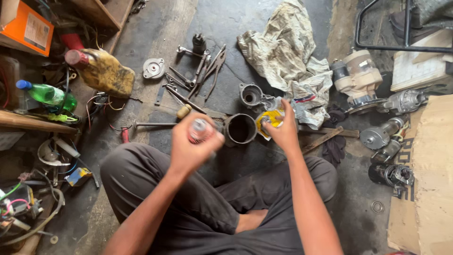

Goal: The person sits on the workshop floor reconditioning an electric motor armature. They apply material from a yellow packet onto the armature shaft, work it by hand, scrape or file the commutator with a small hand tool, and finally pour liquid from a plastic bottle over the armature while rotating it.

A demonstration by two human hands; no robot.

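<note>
The left hand is clamped around a small cylindrical metal part held above the lap, while the right hand pinches a yellow packet beside the open metal housing on the floor. The blurred part could slip from the grip and roll among the scattered tools, or the packet's contents could spill onto the grimy concrete.

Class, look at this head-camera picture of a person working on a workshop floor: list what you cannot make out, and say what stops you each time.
1. Part in the left hand: the closed fingers and motion blur hide its shape.
2. Yellow packet at the right hand: the fingers cover part of it, so its contents cannot be told.
3. Orange box: cut off by the top-left edge.
4. Small washer on the floor: too small to identify surely.
</note>
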